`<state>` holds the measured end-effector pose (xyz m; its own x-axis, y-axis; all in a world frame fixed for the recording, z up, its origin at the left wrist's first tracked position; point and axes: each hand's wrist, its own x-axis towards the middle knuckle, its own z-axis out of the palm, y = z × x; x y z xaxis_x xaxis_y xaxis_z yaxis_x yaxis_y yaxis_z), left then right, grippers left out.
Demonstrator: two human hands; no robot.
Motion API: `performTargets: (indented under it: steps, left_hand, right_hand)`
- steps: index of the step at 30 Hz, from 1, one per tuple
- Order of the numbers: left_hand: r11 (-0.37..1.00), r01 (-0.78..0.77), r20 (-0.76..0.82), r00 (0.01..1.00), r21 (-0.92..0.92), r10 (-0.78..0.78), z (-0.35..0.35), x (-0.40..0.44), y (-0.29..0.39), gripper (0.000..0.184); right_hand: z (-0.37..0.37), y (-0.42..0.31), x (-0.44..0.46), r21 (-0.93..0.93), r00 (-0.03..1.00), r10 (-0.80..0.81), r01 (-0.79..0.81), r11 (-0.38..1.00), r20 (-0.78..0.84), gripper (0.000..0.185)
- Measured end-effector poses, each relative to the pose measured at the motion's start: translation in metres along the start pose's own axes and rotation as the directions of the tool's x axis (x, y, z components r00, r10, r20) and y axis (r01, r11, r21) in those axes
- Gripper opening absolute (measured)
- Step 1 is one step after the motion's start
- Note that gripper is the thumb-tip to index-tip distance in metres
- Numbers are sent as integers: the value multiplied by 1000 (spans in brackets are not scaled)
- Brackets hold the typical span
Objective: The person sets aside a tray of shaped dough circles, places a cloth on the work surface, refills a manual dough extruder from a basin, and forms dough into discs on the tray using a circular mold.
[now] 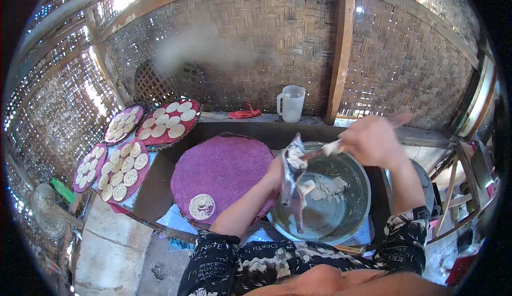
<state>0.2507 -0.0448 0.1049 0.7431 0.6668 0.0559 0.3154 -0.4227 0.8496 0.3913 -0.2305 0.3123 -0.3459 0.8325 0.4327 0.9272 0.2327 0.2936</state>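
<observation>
My left hand (274,174) grips a tilted, shiny metal vessel (289,183) with white, sticky grains in its mouth; its exact kind is unclear. My right hand (368,142), a little blurred, is closed round a wooden spatula (316,153) whose blade reaches to that mouth. A white clump (333,147) clings to the spatula near my fingers. Both hands are above a large metal basin (366,194), where a white grainy mass (328,189) lies. Left of it, a round tray covered in purple cloth (224,162) bears a ring filled with grains (202,207).
Several trays with pale round cakes stand at the left, among them a red-cloth tray (173,131). On the back ledge are a translucent pitcher (292,104) and a red plastic bag (245,112). A wooden post (342,50) rises before the woven wall.
</observation>
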Motion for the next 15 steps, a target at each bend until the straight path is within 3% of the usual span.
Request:
performTargets:
  steps: [1,2,3,6,9,11,12,15]
  left_hand:
    - [884,76,33,997,-461,-69,0,9,-24,29]
    - [565,141,96,989,-813,-109,4,19,-51,27]
    - [564,73,40,997,-822,-70,10,26,-65,26]
    - [420,174,117,981,-891,-158,12,21,-55,27]
    - [711,24,17,1000,-703,-18,22,23,-61,32]
    - [959,-151,-74,988,-240,137,16,9,-38,36]
    - [973,-227,-84,970,27,229,11,0,-20,39]
    - [973,-142,4,990,181,143,2,-12,10,45]
  right_hand:
    - [-12,7,-5,-12,998,55,-56,998,-18,12]
    - [-18,12,-8,-23,993,113,-114,993,-37,12]
    - [-14,15,-10,7,995,99,-99,995,-22,13]
    - [-1,18,-15,68,996,87,-89,994,22,14]
    - [-7,10,-9,61,995,78,-81,995,57,15]
    - [-5,8,-5,59,997,46,-49,997,55,14]
    - [-2,4,-3,49,998,17,-20,999,60,13]
    - [10,-11,8,13,993,-44,43,999,113,12]
